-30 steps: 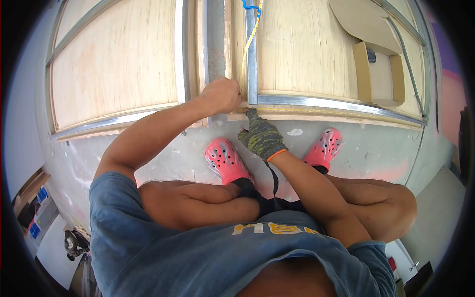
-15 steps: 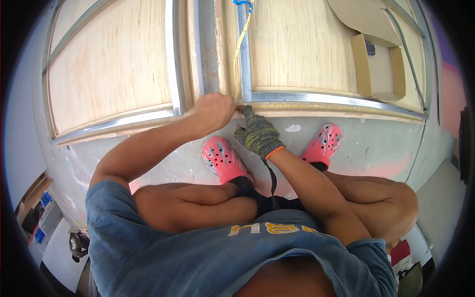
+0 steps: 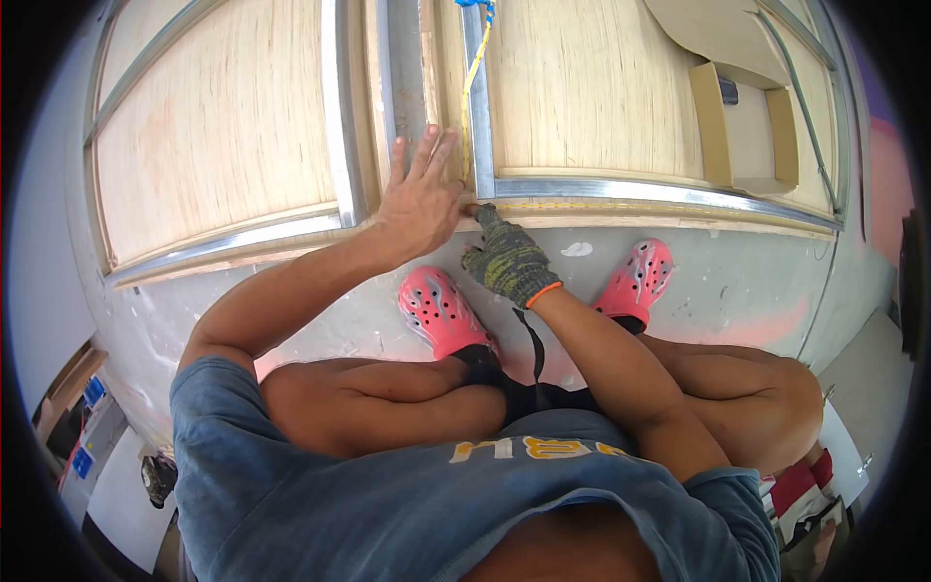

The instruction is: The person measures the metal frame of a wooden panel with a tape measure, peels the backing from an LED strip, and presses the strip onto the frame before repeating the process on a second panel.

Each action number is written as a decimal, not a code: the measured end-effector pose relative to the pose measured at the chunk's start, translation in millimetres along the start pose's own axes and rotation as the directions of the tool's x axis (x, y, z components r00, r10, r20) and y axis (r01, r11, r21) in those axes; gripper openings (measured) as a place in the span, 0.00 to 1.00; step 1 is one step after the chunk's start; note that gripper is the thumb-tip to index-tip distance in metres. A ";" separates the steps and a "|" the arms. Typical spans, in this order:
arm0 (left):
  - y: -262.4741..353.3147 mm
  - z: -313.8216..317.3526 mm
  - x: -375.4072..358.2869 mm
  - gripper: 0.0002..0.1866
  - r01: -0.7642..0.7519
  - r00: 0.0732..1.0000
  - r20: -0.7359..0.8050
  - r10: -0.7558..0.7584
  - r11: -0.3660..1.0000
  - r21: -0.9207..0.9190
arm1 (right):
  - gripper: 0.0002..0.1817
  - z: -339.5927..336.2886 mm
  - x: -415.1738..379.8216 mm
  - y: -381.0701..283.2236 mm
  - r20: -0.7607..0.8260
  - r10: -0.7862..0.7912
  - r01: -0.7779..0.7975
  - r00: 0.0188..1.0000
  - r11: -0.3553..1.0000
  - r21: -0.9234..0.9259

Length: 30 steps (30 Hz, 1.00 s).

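Note:
My bare left hand lies over the gap between two framed panels, three fingers stretched out and the thumb and forefinger pinched at a yellow cord. The cord hangs from a blue tie and also runs rightward along a wooden strip. My right hand, in a green-grey glove with bare fingertips, is closed at the cord beside the corner of the metal frame. Its fingertips nearly meet the left hand's. The pinched bit of cord is mostly hidden.
A plywood panel in a metal frame lies at left, another at right. An open cardboard box with a small dark object rests on the right one. Pink clogs stand on the grey floor.
Three fingers of my left hand, curled in before, have stretched out and spread upward over the gap. My right hand has hardly moved.

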State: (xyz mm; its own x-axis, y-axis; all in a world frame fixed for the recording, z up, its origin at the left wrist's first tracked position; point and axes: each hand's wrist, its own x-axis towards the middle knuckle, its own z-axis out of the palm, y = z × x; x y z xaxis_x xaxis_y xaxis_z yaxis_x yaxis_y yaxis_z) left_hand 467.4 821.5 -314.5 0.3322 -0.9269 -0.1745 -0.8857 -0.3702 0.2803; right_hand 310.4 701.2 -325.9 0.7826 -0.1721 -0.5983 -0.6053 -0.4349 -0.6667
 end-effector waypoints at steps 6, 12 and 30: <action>-3.7 -3.3 1.2 0.11 -0.040 0.996 0.087 0.034 0.997 0.068 | 0.35 -1.6 -1.5 -2.9 -0.018 -0.001 0.001 1.000 1.000 0.012; -6.3 -1.5 -2.2 0.10 -0.043 0.998 0.050 0.044 0.999 -0.028 | 0.35 -5.7 -0.3 -8.2 0.050 0.098 -0.097 0.994 0.995 -0.022; -1.4 -11.9 12.4 0.14 0.169 0.946 0.290 -0.142 0.983 -0.070 | 0.37 -6.0 7.2 7.4 0.047 -0.046 0.043 0.998 0.997 0.066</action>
State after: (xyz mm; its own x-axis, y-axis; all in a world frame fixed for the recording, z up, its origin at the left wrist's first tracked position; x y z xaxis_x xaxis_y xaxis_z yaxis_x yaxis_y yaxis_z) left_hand 476.6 809.8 -305.9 0.3458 -0.8069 -0.4788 -0.7922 -0.5245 0.3118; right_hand 312.4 691.4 -332.5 0.8019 -0.1100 -0.5872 -0.5794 -0.3830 -0.7195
